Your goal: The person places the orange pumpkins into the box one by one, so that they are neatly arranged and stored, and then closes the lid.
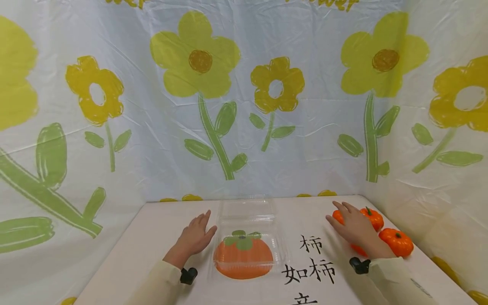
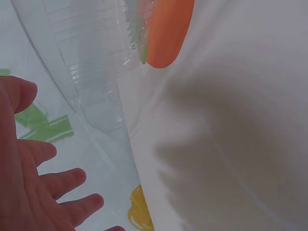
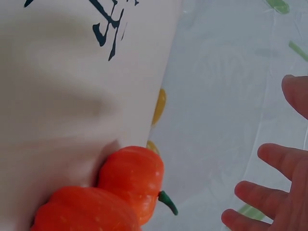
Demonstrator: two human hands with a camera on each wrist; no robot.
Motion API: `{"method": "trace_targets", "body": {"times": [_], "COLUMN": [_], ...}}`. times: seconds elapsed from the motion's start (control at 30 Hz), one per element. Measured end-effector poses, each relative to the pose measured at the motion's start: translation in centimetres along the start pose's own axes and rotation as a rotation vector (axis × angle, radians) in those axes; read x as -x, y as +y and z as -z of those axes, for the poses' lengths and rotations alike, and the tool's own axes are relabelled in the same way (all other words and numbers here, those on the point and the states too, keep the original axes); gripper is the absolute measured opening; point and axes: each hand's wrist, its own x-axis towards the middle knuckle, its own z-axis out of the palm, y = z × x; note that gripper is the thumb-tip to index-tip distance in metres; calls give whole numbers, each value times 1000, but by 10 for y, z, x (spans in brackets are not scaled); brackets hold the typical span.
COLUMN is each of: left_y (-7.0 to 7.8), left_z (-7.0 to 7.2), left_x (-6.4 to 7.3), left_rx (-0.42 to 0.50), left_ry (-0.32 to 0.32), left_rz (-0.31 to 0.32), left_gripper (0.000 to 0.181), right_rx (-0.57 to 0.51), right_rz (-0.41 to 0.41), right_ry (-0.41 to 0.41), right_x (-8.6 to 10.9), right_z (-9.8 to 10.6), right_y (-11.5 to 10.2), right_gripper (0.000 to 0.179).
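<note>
Clear plastic clamshell box (image 1: pixel 248 231), lid up, beside left hand (image 1: pixel 196 238).

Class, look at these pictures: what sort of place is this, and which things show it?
Probably a staged tabletop booth, not a real kitchen: flower-printed sheets hang as walls on three sides, and a printed tablecloth bears a clear plastic box and orange pumpkins.

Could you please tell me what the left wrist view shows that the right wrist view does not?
Only the left wrist view shows the clear plastic container and the printed orange fruit, with the left hand open beside them. Only the right wrist view shows the small orange pumpkins, black characters and the right hand, spread open. Both show the white tablecloth and the flowered backdrop.
</note>
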Motion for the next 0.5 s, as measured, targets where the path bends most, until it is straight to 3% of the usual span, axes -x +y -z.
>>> {"method": "trace_targets", "body": {"times": [0.5], "left_y": [5], "left_z": [-7], "left_x": [8], "left_rx": [114], "left_ry": [-53], "left_rz": [28], "left_gripper": [66], "right_rx": [-40], "right_rz": [-17], "right_ry": [-49], "right_x": [16], "right_z": [4], "right_y": [18], "right_gripper": [78]}}
